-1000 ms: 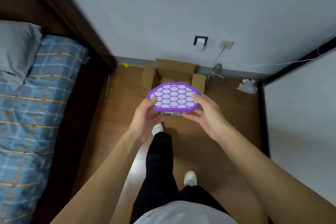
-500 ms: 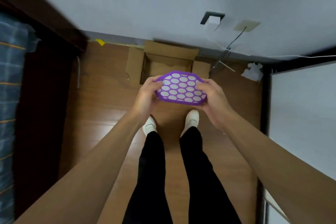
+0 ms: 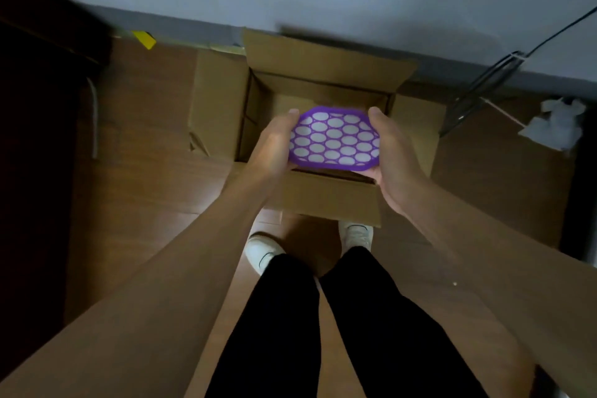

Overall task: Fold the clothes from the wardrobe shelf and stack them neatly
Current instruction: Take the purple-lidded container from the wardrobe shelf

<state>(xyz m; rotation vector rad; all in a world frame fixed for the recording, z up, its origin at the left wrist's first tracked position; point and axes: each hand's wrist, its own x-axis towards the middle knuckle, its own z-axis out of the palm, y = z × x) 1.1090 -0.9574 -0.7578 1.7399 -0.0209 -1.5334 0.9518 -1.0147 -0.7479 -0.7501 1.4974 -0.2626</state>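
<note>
A purple octagonal container with a lid of white oval holes is held between both hands. My left hand grips its left edge and my right hand grips its right edge. The container hangs over the opening of an open cardboard box that stands on the wooden floor by the wall. No clothes or wardrobe shelf are in view.
My feet in white shoes stand just before the box's near flap. A crumpled white paper lies on the floor at right, cables run along the wall, and a yellow scrap lies at the skirting. Dark furniture fills the left.
I have stepped closer to the box and my view has tipped downward. The purple container has moved forward and down, from above my feet to over the box opening.
</note>
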